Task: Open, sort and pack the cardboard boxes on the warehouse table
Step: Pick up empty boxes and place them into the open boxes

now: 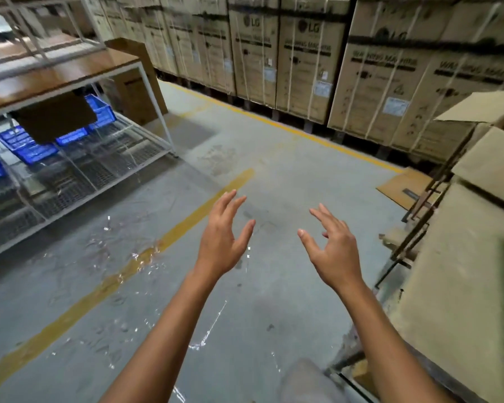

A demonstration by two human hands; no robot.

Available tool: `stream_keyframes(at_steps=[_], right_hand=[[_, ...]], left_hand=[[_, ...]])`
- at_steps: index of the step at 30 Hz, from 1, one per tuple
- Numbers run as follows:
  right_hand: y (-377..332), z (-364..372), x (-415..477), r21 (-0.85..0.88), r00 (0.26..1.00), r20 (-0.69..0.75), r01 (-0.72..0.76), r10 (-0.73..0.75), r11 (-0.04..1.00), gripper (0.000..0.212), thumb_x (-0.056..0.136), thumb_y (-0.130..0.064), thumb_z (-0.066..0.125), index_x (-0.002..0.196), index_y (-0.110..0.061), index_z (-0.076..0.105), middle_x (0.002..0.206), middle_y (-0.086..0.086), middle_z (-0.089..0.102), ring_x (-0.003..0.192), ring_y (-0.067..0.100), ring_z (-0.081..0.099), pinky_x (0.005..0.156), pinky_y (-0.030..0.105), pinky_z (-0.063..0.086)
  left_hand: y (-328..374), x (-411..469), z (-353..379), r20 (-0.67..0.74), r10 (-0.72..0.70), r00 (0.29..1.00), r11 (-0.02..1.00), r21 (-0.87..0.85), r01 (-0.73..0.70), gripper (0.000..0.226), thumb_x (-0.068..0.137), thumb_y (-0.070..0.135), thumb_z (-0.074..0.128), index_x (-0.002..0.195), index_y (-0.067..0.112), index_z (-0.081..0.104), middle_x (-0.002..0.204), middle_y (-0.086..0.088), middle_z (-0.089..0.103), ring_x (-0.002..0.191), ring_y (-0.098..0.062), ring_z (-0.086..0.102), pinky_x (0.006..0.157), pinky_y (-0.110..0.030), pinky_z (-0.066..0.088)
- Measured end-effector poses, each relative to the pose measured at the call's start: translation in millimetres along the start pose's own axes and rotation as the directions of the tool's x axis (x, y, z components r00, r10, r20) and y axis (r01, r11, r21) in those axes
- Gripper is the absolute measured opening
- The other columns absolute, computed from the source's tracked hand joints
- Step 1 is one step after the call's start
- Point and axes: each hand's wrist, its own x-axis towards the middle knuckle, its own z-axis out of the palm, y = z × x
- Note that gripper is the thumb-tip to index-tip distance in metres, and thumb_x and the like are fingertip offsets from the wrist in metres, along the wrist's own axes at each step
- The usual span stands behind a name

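Both my hands are held out over the grey warehouse floor, fingers spread, nothing in either. My left hand (223, 237) is at centre, my right hand (330, 245) just right of it, palms turned toward each other. A stack of plain cardboard boxes (460, 271) stands close at my right, one with an open flap (477, 109) on top. The wooden-topped table (56, 74) with a white metal frame is at the upper left, well away from my hands. A dark cardboard piece (54, 117) hangs under its edge.
Blue plastic crates (24, 144) sit on the table's wire lower shelf. Tall strapped appliance cartons (303, 53) line the back wall. A flat cardboard sheet (405, 184) lies on the floor by a dark metal rack (419, 216). Yellow floor lines (163, 242) and clear plastic scraps (207, 333) cross the concrete.
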Motion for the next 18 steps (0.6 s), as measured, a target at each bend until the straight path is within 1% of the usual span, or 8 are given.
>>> stream_keyframes(at_steps=[2, 3, 5, 8, 9, 14, 16, 18], right_hand=[[13.7, 6.7, 33.8, -0.008, 0.999, -0.040, -0.014, 0.014, 1.000, 0.048, 0.090, -0.031, 0.072, 0.135, -0.019, 0.061, 0.150, 0.002, 0.050, 0.128, 0.023, 0.051, 0.099, 0.049, 0.050], [21.8, 9.5, 51.6, -0.012, 0.998, -0.063, -0.018, 0.017, 1.000, 0.047, 0.090, -0.030, 0.073, 0.135, -0.018, 0.061, 0.149, 0.002, 0.051, 0.128, 0.023, 0.052, 0.098, 0.050, 0.051], [38.3, 13.6, 88.4, -0.015, 0.994, -0.108, -0.023, 0.021, 1.000, 0.047, 0.090, -0.029, 0.073, 0.134, -0.018, 0.061, 0.149, 0.001, 0.052, 0.126, 0.022, 0.053, 0.096, 0.050, 0.052], [65.5, 12.4, 147.1, -0.007, 0.985, -0.170, -0.042, 0.040, 0.999, 0.049, 0.091, -0.030, 0.072, 0.136, -0.018, 0.060, 0.149, 0.000, 0.051, 0.126, 0.021, 0.052, 0.098, 0.049, 0.051], [74.8, 9.5, 166.3, -0.003, 0.980, -0.192, -0.053, 0.051, 0.999, 0.049, 0.091, -0.031, 0.071, 0.137, -0.018, 0.060, 0.150, 0.000, 0.050, 0.126, 0.022, 0.052, 0.098, 0.049, 0.051], [115.8, -15.7, 257.1, 0.002, 0.953, -0.278, -0.122, 0.118, 0.993, 0.051, 0.091, -0.034, 0.068, 0.139, -0.019, 0.057, 0.152, 0.003, 0.048, 0.131, 0.022, 0.049, 0.102, 0.049, 0.049], [129.0, -28.3, 286.2, -0.001, 0.943, -0.302, -0.146, 0.139, 0.989, 0.051, 0.092, -0.035, 0.068, 0.139, -0.019, 0.057, 0.151, 0.004, 0.048, 0.133, 0.022, 0.048, 0.103, 0.050, 0.048], [143.7, -41.2, 310.3, -0.015, 0.931, -0.320, -0.193, 0.178, 0.981, 0.050, 0.092, -0.036, 0.067, 0.139, -0.019, 0.057, 0.150, 0.005, 0.049, 0.135, 0.022, 0.048, 0.103, 0.050, 0.048]], left_hand=[[-12.1, 39.3, 18.8, 0.018, 0.029, 0.999, 0.999, -0.021, -0.028, 0.053, 0.093, 0.043, 0.054, 0.137, 0.012, 0.056, 0.147, -0.009, 0.047, 0.139, -0.024, 0.042, 0.115, -0.033, 0.033], [-17.3, 59.9, 30.0, 0.026, 0.041, 0.999, 0.999, -0.030, -0.041, 0.053, 0.093, 0.043, 0.054, 0.137, 0.012, 0.055, 0.147, -0.009, 0.047, 0.140, -0.024, 0.041, 0.115, -0.034, 0.033], [-25.9, 102.9, 53.7, 0.040, 0.075, 0.996, 0.997, -0.039, -0.073, 0.053, 0.093, 0.042, 0.054, 0.137, 0.012, 0.055, 0.148, -0.008, 0.046, 0.141, -0.024, 0.040, 0.116, -0.030, 0.031], [-32.6, 171.9, 90.0, 0.054, 0.146, 0.988, 0.988, -0.054, -0.143, 0.052, 0.093, 0.041, 0.054, 0.135, 0.009, 0.056, 0.146, -0.011, 0.048, 0.138, -0.026, 0.042, 0.115, -0.020, 0.025], [-32.9, 194.7, 102.1, 0.065, 0.166, 0.984, 0.985, -0.058, -0.162, 0.053, 0.093, 0.041, 0.054, 0.134, 0.008, 0.056, 0.144, -0.012, 0.049, 0.136, -0.027, 0.044, 0.114, -0.019, 0.025], [-20.1, 300.2, 159.7, 0.131, 0.254, 0.958, 0.966, -0.085, -0.245, 0.053, 0.092, 0.039, 0.055, 0.134, 0.007, 0.057, 0.142, -0.014, 0.050, 0.134, -0.029, 0.045, 0.113, -0.030, 0.031], [-14.1, 333.3, 183.0, 0.147, 0.272, 0.951, 0.960, -0.113, -0.257, 0.053, 0.092, 0.040, 0.054, 0.134, 0.007, 0.056, 0.142, -0.015, 0.050, 0.134, -0.030, 0.045, 0.114, -0.034, 0.033], [-8.7, 362.5, 209.5, 0.169, 0.270, 0.948, 0.957, -0.156, -0.245, 0.054, 0.093, 0.041, 0.054, 0.136, 0.009, 0.055, 0.144, -0.013, 0.049, 0.136, -0.028, 0.044, 0.114, -0.028, 0.032]])
